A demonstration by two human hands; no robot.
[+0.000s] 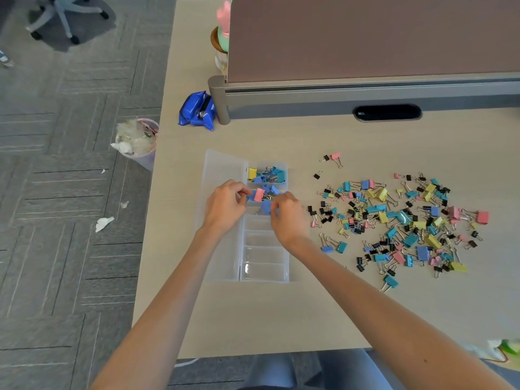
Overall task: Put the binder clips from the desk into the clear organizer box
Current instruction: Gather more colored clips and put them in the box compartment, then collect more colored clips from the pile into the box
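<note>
While left hand (225, 205) pinches pink clip (259, 194), right hand (288, 215) grips blue clip (266, 206).

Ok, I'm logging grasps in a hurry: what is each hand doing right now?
Left hand: pinches the pink binder clip.
Right hand: pinches a blue binder clip.

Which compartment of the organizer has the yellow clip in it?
The far-end compartment, farthest from the person: the yellow clip lies at its left side among blue ones. The next compartment shows only pink and blue clips.
</note>
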